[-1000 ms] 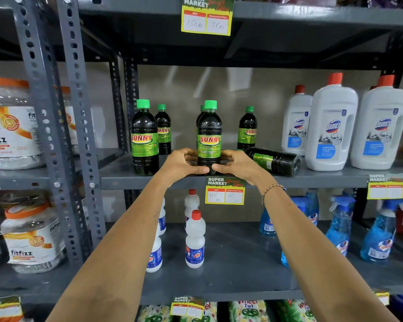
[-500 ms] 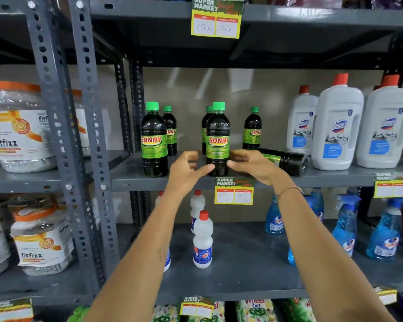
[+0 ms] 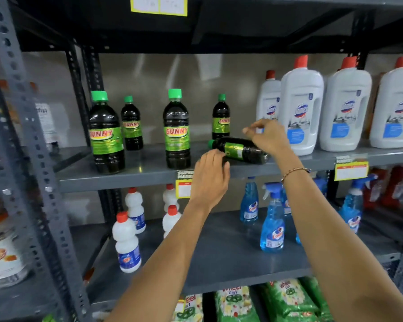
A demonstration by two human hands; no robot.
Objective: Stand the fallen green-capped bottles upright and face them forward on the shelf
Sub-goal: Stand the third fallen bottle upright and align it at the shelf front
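One dark green-capped bottle [image 3: 238, 151] lies on its side on the grey middle shelf [image 3: 137, 176], cap pointing left. My right hand [image 3: 266, 135] hovers over its base end, fingers spread and holding nothing. My left hand [image 3: 211, 175] is open just in front of its neck, near the shelf edge. Several green-capped bottles stand upright with labels forward: a front one [image 3: 176, 131] just left of my hands, another front one [image 3: 106, 133] further left, and two at the back [image 3: 131, 124] [image 3: 221, 117].
Large white red-capped bottles [image 3: 300, 108] stand right of the fallen bottle, close to my right hand. A price tag [image 3: 183, 185] hangs on the shelf edge. Below are small white bottles [image 3: 127, 245] and blue spray bottles [image 3: 272, 219]. A perforated upright post [image 3: 28, 147] is at left.
Both hands let go of the upright front bottle and moved right to the fallen bottle. The view has shifted right and closer to the shelf.
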